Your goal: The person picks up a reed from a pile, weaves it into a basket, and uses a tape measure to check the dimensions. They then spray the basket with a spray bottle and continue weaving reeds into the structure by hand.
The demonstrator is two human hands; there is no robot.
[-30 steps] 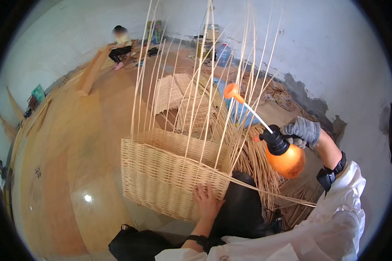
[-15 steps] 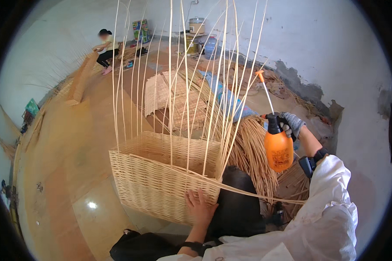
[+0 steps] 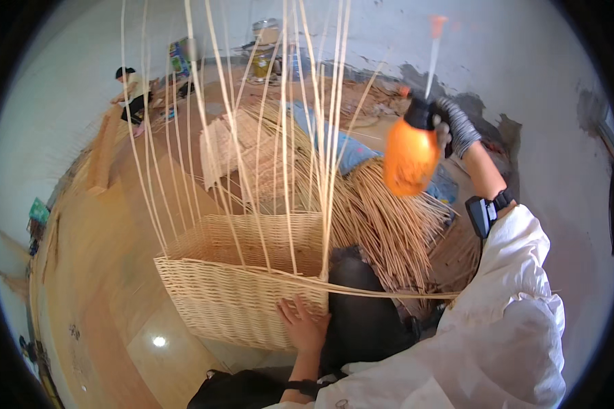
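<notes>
A pale woven wicker basket (image 3: 232, 300) rests tilted by my knees, with tall uncut canes (image 3: 284, 150) standing up from its rim. My left hand (image 3: 305, 324) lies flat against its near wall close to the right corner, fingers spread. High on the right, my right hand (image 3: 451, 129), in a grey glove, is closed round the black neck of an orange pump spray bottle (image 3: 411, 160). The bottle's white pump rod with an orange knob is pulled up. Several loose cane ends stretch from the basket's right corner across my leg.
Behind the basket lie a big bundle of canes (image 3: 389, 211), flat woven panels (image 3: 245, 157) and a blue sheet (image 3: 355, 155). A person (image 3: 135, 95) crouches at the far left by a long woven piece (image 3: 102, 157). Buckets (image 3: 260, 63) stand by the back wall.
My right hand has raised the spray bottle and tilted it. The basket, its canes and my left hand sit slightly further left in view, as the view has shifted too.
</notes>
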